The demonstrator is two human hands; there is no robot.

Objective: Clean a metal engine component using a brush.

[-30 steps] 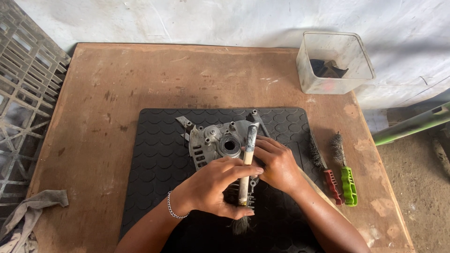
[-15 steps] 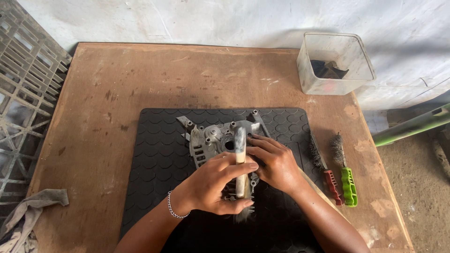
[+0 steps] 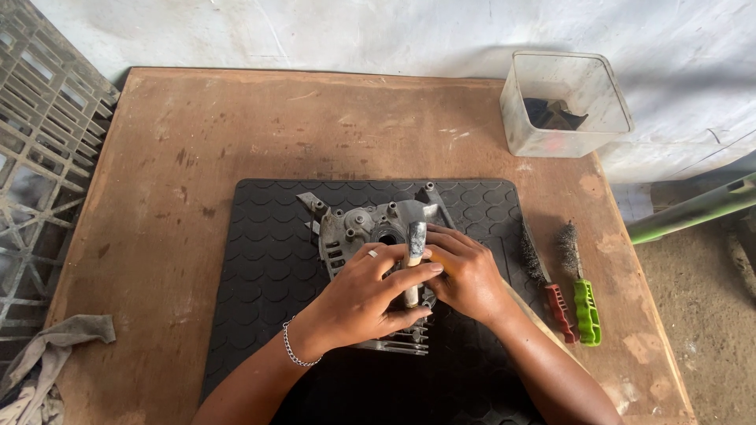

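Our left hand [image 3: 364, 303] wrapped around a small hammer [image 3: 414, 250], head resting on the grey metal casing [image 3: 354, 232], our right hand [image 3: 466, 271] pressing the casing, on the black rubber mat [image 3: 268, 260], two wire brushes [image 3: 568, 283] beside it, wooden table [image 3: 197, 134]

both hands meet at centre

left hand [image 3: 364, 297] lies palm down, fingers curled and pointing right, a bracelet at its wrist. right hand [image 3: 466, 271] touches it, fingers bent and pointing left. both forearms angle in from the near edge.

Soft, even daylight; faint shadows; no glare; sharp focus throughout; slight wide-angle bowing at the edges
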